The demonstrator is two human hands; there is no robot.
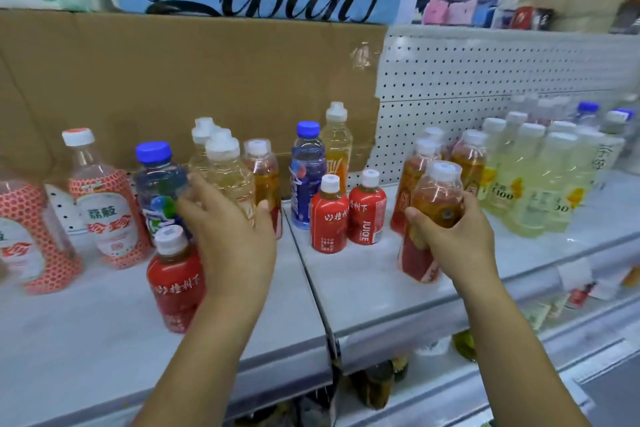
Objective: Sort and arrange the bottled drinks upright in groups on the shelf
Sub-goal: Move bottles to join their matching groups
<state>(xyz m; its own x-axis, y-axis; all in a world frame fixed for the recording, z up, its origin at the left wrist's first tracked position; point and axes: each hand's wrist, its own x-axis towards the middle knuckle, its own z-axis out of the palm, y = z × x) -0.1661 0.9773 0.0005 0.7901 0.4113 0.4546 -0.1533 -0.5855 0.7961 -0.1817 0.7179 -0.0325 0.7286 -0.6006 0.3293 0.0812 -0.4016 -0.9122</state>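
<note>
Amber bottle (438, 199), white cap, red lower label: gripped round its middle by the right hand (457, 241), slightly tilted, at the front of the shelf (363, 291); whether its base touches cannot be told. Left hand (232, 236) spread wide, fingertips at the blue-capped bottle (156, 184), thumb toward an orange-tea bottle (265, 173). Small red bottle (173, 282) upright just beside the left wrist. Pale yellow bottle (227, 168) behind the fingers. Two red juice bottles (329, 224) upright between the hands. Pale lemon bottles (540, 184) grouped far right. Cardboard sheet (173, 80) behind.
</note>
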